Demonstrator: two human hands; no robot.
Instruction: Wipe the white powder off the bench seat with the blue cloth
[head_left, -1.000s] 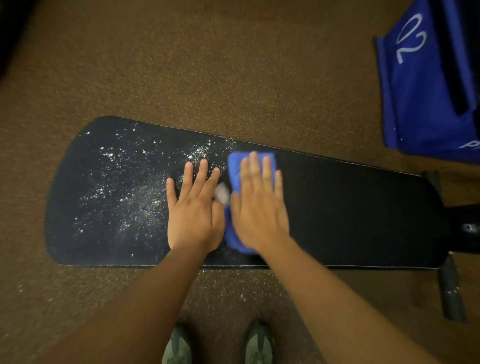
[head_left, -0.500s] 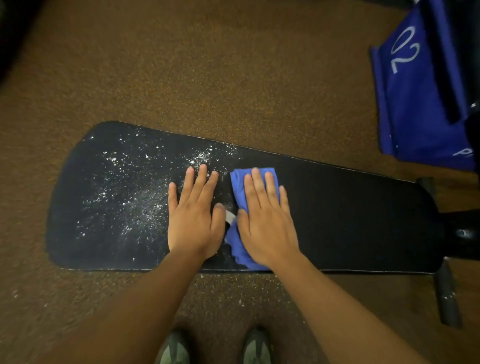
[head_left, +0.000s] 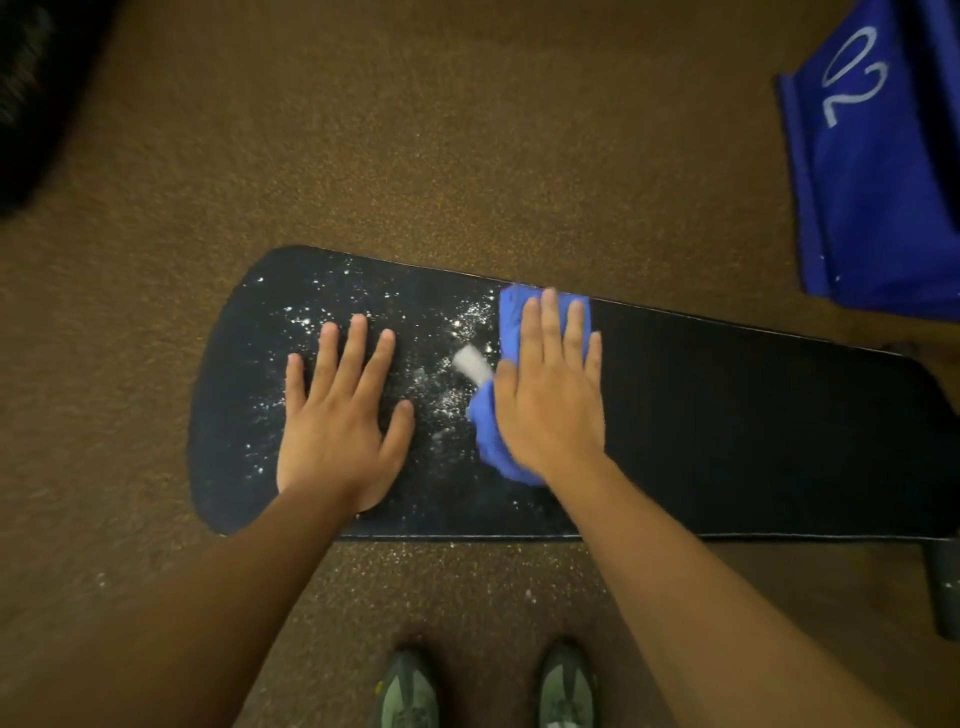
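Both bare forearms reach forward, the left hand (head_left: 340, 415) pressed flat with fingers spread at the worktop's rounded left end, the right hand (head_left: 550, 395) lying palm down, fingers together and extended toward the far edge.

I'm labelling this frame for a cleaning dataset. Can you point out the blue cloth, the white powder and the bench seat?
blue cloth (head_left: 488, 436): head view, lower bunched fold left of the right hand.
white powder (head_left: 470, 318): head view, dense patch beside the cloth.
bench seat (head_left: 753, 426): head view, bare right half.
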